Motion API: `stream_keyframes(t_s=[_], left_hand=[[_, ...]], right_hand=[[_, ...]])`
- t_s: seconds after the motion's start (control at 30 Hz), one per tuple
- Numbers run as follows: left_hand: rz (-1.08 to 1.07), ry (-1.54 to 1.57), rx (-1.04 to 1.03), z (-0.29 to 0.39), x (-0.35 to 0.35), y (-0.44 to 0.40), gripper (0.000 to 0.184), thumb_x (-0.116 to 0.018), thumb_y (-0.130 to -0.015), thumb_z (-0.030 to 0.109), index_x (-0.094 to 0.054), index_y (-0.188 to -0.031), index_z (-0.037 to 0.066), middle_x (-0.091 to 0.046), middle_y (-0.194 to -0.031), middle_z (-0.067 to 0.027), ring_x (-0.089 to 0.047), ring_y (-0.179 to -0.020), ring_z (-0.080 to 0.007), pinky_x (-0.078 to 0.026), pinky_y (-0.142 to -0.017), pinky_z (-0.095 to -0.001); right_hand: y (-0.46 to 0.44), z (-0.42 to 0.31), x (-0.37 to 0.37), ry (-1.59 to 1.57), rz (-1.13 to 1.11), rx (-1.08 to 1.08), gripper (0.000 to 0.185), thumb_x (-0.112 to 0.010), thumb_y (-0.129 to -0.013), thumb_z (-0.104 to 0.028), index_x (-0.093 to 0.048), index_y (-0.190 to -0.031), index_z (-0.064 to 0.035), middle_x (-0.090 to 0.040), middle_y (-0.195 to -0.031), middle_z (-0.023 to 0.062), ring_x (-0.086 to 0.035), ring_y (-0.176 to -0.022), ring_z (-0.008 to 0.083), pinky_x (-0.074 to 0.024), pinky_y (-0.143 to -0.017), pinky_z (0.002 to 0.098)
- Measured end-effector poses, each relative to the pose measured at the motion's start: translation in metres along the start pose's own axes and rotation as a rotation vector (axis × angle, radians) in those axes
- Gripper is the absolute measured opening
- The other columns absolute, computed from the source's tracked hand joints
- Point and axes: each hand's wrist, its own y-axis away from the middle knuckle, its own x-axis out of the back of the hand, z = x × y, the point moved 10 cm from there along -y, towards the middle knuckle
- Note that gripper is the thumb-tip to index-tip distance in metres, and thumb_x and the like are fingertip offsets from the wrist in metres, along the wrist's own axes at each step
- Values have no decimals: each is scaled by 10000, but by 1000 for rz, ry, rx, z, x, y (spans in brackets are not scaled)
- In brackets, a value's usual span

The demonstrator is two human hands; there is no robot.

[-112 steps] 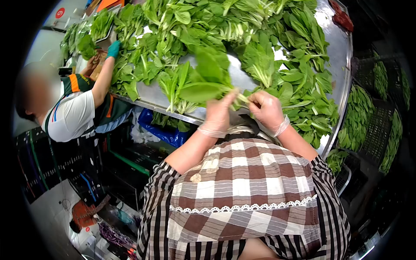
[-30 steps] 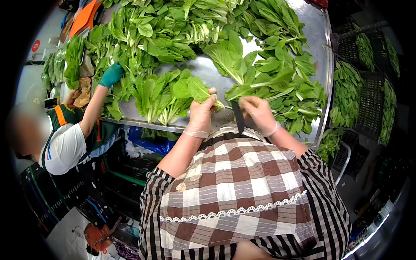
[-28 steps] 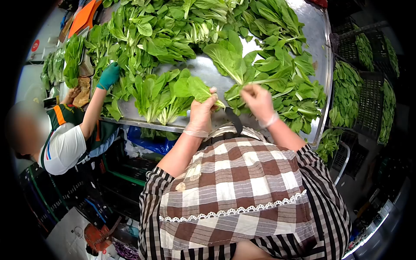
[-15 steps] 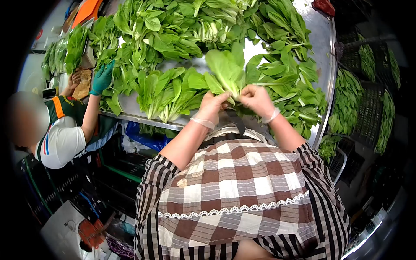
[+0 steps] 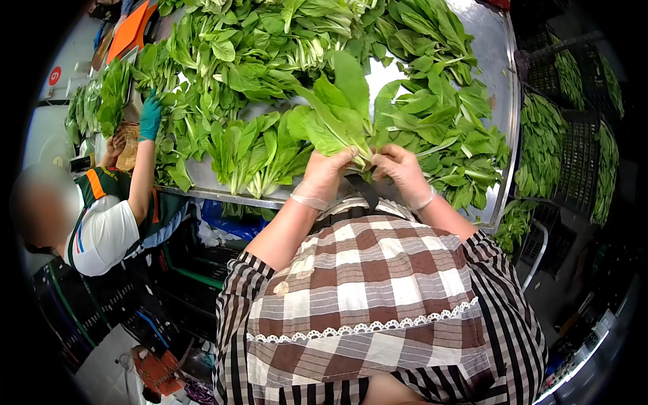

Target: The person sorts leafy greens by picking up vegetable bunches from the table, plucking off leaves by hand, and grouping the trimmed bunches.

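My left hand [image 5: 324, 177] is closed round the pale stems of a leafy green vegetable [image 5: 339, 111], its broad leaves pointing away from me. At the stem base, my right hand [image 5: 402, 173] pinches with thumb and fingers; the exact bit between its fingertips is hard to make out. Both hands wear thin see-through gloves and are held over the near edge of the metal table [image 5: 498, 108]. A small row of similar greens [image 5: 253, 152] lies just left of my left hand. Beyond my right hand spreads a loose pile of greens [image 5: 449, 128].
Large heaps of greens [image 5: 256, 54] cover the far part of the table. At the left, a co-worker's teal-gloved hand [image 5: 150, 118] is among greens. Black crates [image 5: 577, 162] filled with greens stand at the right. A blue plastic bag [image 5: 229, 219] hangs below the table edge.
The greens in my left hand have tilted left and look fuller. My right hand stays by the stem base. The co-worker's gloved hand has shifted slightly left.
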Motion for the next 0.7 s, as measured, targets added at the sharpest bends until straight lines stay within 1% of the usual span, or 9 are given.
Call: stream_keyframes(t_s=[0.1, 0.13, 0.23, 0.33, 0.43, 0.53, 0.63, 0.7], left_hand=[[39, -12, 2, 3, -1, 4, 372, -668, -853, 41, -552, -1204, -6, -663, -1069, -73, -637, -958, -202, -507, -873, -337], [17, -27, 6, 4, -2, 5, 395, -677, -850, 49, -537, -1216, -3, -651, -1083, -75, -625, -975, -200, -496, -891, -342], [-15, -39, -2, 5, -1, 6, 454, -694, -843, 61, -503, -1250, 0, -619, -1126, -82, -597, -1019, -196, -471, -933, -352], [29, -20, -50, -2, 10, 4, 488, -692, -845, 53, -478, -1278, -8, -590, -1176, -98, -573, -1063, -192, -460, -949, -354], [94, -2, -47, -4, 18, 4, 484, -682, -851, 45, -475, -1285, -11, -592, -1188, -104, -574, -1057, -193, -459, -950, -354], [84, 12, -34, 0, 14, 7, 501, -675, -849, 29, -464, -1302, -15, -590, -1211, -109, -575, -1052, -191, -459, -950, -350], [51, 14, -29, -6, 15, 4, 542, -658, -844, 4, -440, -1340, -6, -589, -1227, -113, -577, -1055, -191, -459, -947, -348], [30, 48, -64, -1, 12, 4, 574, -643, -837, -17, -424, -1367, 11, -575, -1243, -114, -566, -1089, -194, -460, -947, -347]], right_hand=[[-7, -6, -6, 92, -11, 129, 207, -717, -873, -128, -658, -1021, 4, -663, -799, 26, -571, -635, 83, -477, -593, 223], [-8, -10, -7, 105, 14, 161, 157, -739, -849, -110, -680, -948, -4, -658, -771, 18, -572, -627, 74, -482, -585, 228], [1, -34, -15, 510, 133, 416, 171, -757, -829, -116, -679, -922, 3, -666, -757, 23, -590, -640, 60, -484, -578, 227], [15, -57, -31, 713, 150, 639, 179, -775, -808, -118, -679, -895, 5, -677, -764, 36, -618, -668, 59, -493, -576, 227], [20, -61, -35, 779, 133, 718, 126, -753, -826, -95, -678, -868, -3, -694, -790, 41, -643, -681, 85, -510, -593, 238], [0, -22, -15, 308, 13, 368, 90, -718, -860, -75, -664, -871, -5, -705, -821, 56, -653, -682, 119, -531, -628, 253], [-4, -7, -11, 2, -65, 254, 81, -675, -901, -73, -645, -927, -2, -705, -835, 76, -652, -688, 129, -545, -672, 264], [-2, -5, -5, -30, -30, 205, 143, -644, -933, -135, -632, -962, 5, -699, -823, 92, -652, -688, 134, -550, -682, 267]])
